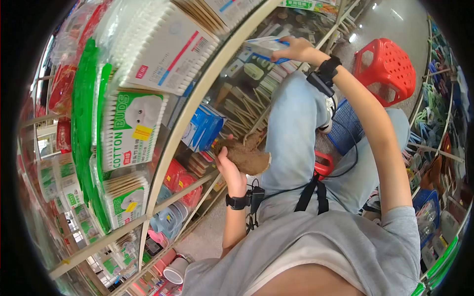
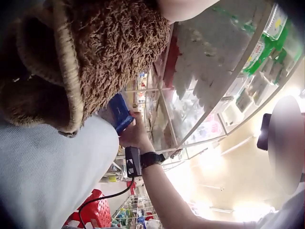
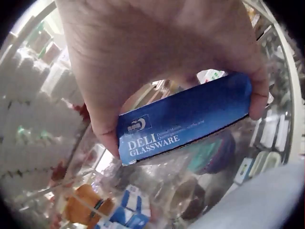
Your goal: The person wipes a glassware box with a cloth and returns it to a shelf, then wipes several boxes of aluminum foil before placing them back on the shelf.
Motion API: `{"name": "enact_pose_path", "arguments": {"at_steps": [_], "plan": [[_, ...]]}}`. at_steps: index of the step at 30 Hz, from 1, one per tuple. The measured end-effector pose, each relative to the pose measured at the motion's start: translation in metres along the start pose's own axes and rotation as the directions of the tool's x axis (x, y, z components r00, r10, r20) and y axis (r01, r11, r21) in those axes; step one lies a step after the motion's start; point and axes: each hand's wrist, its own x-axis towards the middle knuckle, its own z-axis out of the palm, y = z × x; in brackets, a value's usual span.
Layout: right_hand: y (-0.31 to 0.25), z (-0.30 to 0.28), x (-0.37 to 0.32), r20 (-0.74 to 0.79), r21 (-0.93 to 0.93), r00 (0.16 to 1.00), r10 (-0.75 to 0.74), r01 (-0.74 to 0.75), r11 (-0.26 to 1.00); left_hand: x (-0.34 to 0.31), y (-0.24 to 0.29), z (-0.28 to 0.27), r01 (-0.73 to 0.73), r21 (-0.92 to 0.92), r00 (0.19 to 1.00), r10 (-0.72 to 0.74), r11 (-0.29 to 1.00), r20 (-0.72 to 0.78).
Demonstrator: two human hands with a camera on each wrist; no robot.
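Observation:
My left hand (image 1: 230, 170) grips a brown shaggy cloth (image 1: 247, 157) beside the lower shelf, with the thumb showing at its edge. Up close in the left wrist view, the cloth (image 2: 119, 47) has long pile and a lighter bound edge, and it folds over on itself. Farther forward, my right hand (image 1: 296, 51) holds a flat blue-and-white box (image 1: 269, 48) over the shelf. In the right wrist view, fingers and thumb pinch the two ends of this box (image 3: 186, 117), whose blue side reads "DELI GLASSWARE".
Glass shelving with packs of cotton buds (image 1: 133, 130) rises on the left. A blue package (image 1: 205, 127) lies on the shelf near the cloth. A red plastic stool (image 1: 387, 71) and a blue basket (image 1: 348, 126) stand to the right, near my legs. Hanging goods line the far right.

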Motion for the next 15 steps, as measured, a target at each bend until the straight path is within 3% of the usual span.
{"name": "enact_pose_path", "arguments": {"at_steps": [2,7,12,14,15], "plan": [[-0.033,0.004,-0.022,0.066,0.098,0.994,-0.082,0.075,0.992,0.003,0.004,0.002,-0.015,-0.037,0.997,0.018,0.999,0.078],[-0.13,0.046,-0.073,0.071,0.144,0.964,-0.257,0.245,0.959,0.008,0.005,-0.01,-0.02,-0.097,1.0,0.021,0.995,0.01],[-0.187,0.119,-0.09,-0.299,0.171,0.797,-0.525,0.586,0.792,0.003,0.01,-0.022,-0.061,-0.094,0.988,0.047,0.994,-0.15],[-0.201,0.139,-0.094,-0.371,0.179,0.786,-0.494,0.582,0.793,-0.001,0.014,-0.021,-0.105,-0.073,0.954,0.079,0.992,-0.29],[-0.205,0.144,-0.095,-0.403,0.182,0.779,-0.48,0.583,0.792,0.001,0.013,-0.027,-0.147,-0.047,0.95,0.128,0.988,-0.286]]}}
